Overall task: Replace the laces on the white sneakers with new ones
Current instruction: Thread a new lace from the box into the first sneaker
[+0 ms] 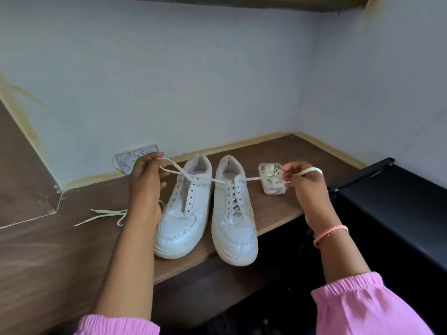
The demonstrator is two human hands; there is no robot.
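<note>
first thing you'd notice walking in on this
Two white sneakers side by side on the wooden shelf: the right sneaker laced, the left sneaker bare. Both hands pull the lace ends apart, left hand and right hand. A loose lace lies at left.

Sneakers (205, 209) side by side on table (72, 250), container (272, 181) right

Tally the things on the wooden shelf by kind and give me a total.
White sneakers: 2, a laced one and an unlaced one.
Laces outside the tub: 2, one in the laced sneaker with an end held in each hand, one loose lace on the shelf.
Clear plastic tubs: 1, a tub with more laces bundled inside, too tangled to count.
Total: 5.
</note>
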